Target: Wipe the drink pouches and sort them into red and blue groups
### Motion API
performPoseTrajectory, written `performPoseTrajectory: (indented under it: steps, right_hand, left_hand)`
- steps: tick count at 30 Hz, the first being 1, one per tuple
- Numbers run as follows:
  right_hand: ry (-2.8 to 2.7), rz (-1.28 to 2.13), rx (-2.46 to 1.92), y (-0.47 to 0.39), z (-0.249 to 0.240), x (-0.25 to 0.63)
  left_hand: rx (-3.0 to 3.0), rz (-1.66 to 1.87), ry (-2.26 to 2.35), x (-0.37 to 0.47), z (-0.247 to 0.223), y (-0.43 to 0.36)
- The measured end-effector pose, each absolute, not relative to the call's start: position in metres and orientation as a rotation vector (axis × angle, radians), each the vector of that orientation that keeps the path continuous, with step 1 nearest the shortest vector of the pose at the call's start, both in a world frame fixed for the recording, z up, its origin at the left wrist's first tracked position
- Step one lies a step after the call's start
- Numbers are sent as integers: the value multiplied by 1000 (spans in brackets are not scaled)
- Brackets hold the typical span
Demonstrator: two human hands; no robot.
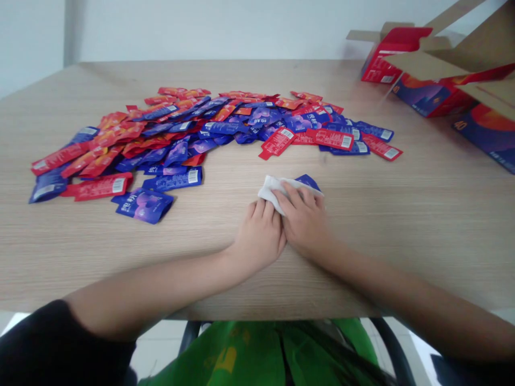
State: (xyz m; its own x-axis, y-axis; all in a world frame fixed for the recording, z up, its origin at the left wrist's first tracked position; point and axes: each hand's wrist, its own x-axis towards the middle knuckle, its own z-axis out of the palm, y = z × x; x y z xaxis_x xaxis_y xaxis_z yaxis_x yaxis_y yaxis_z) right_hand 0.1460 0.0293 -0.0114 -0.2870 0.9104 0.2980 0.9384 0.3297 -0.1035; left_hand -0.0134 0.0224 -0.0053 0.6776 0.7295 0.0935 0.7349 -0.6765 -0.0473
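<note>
A white wipe (270,187) lies over a blue pouch (309,181), of which only one corner shows past the far side of the wipe. My right hand (303,220) presses on the wipe with bent fingers, gripping it against the pouch. Close beside it, touching it, my left hand (259,230) has its fingers curled down at the wipe's near edge. Whatever those left fingers hold is hidden beneath them. Both hands rest low on the wooden table (169,279), near its front edge.
Beyond my hands spreads a long heap of red and blue pouches (193,128). A single blue pouch (145,205) lies at its near left end. Opened cardboard boxes, one red (388,56) and one blue and red (434,96), stand at the far right.
</note>
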Motion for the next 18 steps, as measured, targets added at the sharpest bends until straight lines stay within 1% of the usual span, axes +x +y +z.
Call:
performPoseTrajectory:
  steps: [4, 7, 12, 16, 18]
  right_hand:
    - [-2178, -162, -1678, 48, -30, 158]
    - [-2087, -127, -1710, 54, -32, 171]
    - [-2378, -15, -1474, 42, -26, 159]
    - [-2154, -70, -1734, 55, -27, 171]
    - [-2077, -99, -1783, 58, -27, 175]
  left_hand:
    - [-2740, -2, -1259, -15, -7, 15]
    - [-2749, 4, -1252, -15, -9, 15]
    - [-2836, 4, -1236, -17, -8, 19]
    - [-2814, -1, -1214, -19, -10, 19]
    - [-2812, 6, -1198, -19, -10, 19]
